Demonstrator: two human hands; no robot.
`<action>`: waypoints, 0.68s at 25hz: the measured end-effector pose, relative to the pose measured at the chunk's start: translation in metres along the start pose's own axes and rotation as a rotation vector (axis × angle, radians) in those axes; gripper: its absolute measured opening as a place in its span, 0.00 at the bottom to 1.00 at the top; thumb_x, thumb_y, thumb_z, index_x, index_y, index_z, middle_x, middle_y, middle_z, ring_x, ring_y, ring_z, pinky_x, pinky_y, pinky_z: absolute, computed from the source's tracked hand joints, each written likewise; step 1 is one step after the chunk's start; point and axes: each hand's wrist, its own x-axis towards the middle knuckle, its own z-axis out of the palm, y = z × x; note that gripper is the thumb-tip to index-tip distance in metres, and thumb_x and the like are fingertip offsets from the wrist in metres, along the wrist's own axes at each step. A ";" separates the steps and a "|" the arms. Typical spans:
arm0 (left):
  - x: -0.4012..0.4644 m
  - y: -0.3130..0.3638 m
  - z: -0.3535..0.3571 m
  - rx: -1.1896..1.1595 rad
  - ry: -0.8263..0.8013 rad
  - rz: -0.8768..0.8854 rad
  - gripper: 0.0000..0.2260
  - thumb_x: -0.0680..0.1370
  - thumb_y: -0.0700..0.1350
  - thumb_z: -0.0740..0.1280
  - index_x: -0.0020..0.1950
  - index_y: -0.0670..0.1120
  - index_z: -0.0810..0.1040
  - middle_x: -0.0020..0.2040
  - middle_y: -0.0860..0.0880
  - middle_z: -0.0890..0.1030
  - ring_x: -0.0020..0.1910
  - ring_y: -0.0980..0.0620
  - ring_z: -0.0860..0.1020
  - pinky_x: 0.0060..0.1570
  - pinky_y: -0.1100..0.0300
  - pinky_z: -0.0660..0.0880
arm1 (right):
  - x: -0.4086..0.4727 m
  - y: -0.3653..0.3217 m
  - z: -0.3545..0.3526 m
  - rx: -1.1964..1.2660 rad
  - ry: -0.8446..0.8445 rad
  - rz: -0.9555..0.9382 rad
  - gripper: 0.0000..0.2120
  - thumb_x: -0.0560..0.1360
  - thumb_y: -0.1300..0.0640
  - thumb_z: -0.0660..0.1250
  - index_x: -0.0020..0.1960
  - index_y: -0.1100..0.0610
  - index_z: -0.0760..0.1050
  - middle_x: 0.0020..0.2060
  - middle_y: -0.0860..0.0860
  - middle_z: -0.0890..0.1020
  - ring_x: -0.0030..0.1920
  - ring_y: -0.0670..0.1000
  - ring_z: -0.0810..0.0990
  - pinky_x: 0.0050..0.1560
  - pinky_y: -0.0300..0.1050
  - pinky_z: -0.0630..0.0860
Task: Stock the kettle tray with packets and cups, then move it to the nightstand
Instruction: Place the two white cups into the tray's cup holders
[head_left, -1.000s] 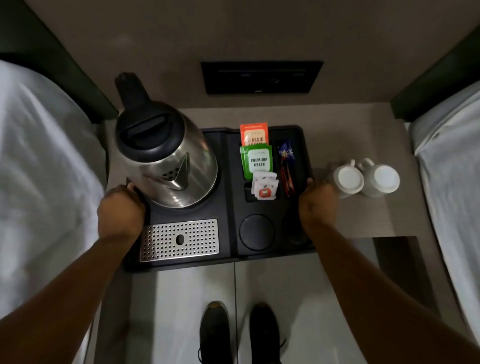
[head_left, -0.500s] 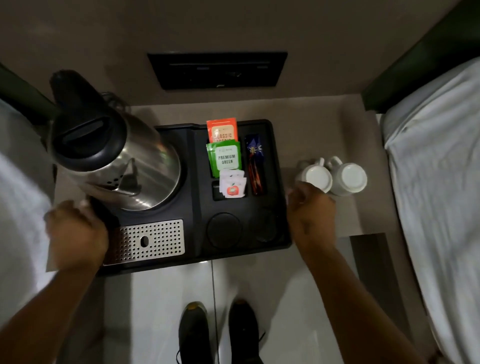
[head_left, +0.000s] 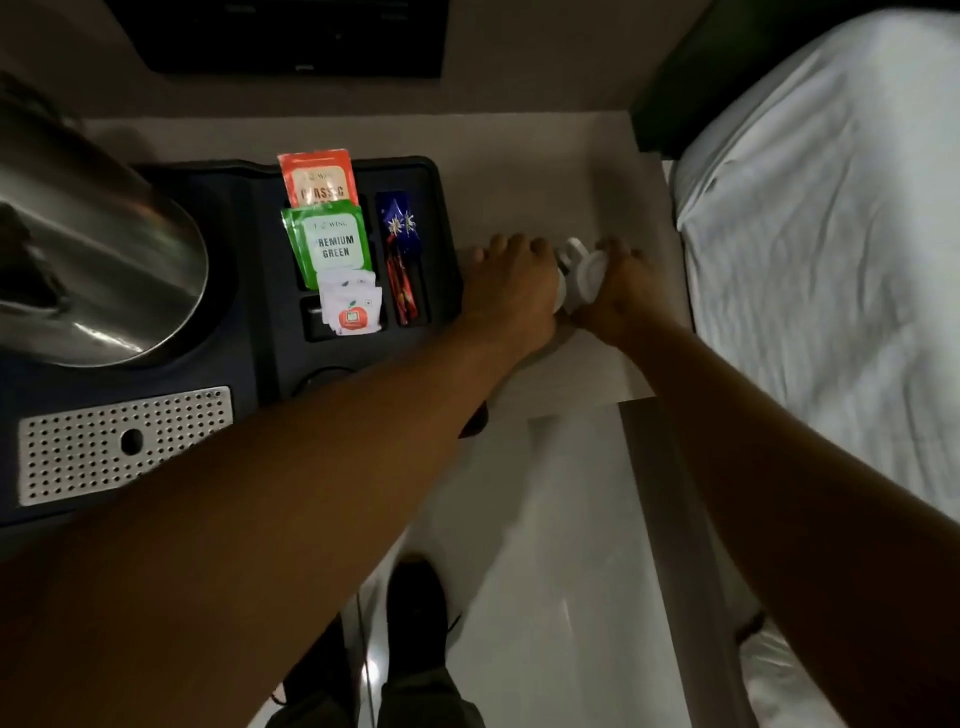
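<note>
The black kettle tray (head_left: 270, 332) sits on the beige nightstand (head_left: 540, 171). It carries a steel kettle (head_left: 104, 260), an orange tea packet (head_left: 318, 179), a green tea packet (head_left: 330, 241), white sachets (head_left: 351, 307) and dark stick packets (head_left: 400, 260). Two white cups (head_left: 584, 278) stand on the nightstand just right of the tray, mostly hidden by my hands. My left hand (head_left: 511, 291) is wrapped over the left cup and my right hand (head_left: 623, 293) over the right cup. My left forearm crosses above the tray's front right corner.
A perforated metal drip grate (head_left: 124, 441) fills the tray's front left. A white-sheeted bed (head_left: 831, 260) lies close on the right. A black wall panel (head_left: 291, 36) is above the nightstand. My dark shoes (head_left: 415, 597) stand on the pale floor below.
Both hands have left the tray's sides and moved right onto the two cups. The view has swung right, pushing the kettle to the left edge.
</note>
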 end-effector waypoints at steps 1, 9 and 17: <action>-0.001 0.001 -0.003 -0.034 -0.015 0.036 0.29 0.70 0.47 0.74 0.68 0.43 0.69 0.63 0.42 0.75 0.61 0.42 0.71 0.57 0.50 0.68 | -0.004 0.000 -0.003 0.023 0.034 -0.010 0.42 0.62 0.52 0.80 0.70 0.58 0.64 0.64 0.61 0.73 0.62 0.62 0.73 0.55 0.52 0.72; -0.166 -0.095 -0.026 -0.277 0.301 -0.133 0.40 0.58 0.48 0.81 0.66 0.43 0.70 0.55 0.42 0.78 0.55 0.43 0.73 0.53 0.52 0.71 | -0.133 -0.071 0.046 0.242 0.090 -0.111 0.38 0.55 0.45 0.78 0.59 0.45 0.63 0.55 0.50 0.73 0.51 0.55 0.77 0.44 0.53 0.78; -0.180 -0.139 0.001 -0.253 0.264 -0.243 0.37 0.60 0.46 0.82 0.65 0.38 0.73 0.56 0.39 0.79 0.55 0.39 0.75 0.53 0.49 0.74 | -0.133 -0.100 0.107 0.001 0.098 -0.171 0.42 0.55 0.45 0.79 0.64 0.51 0.65 0.57 0.53 0.74 0.55 0.55 0.73 0.43 0.47 0.71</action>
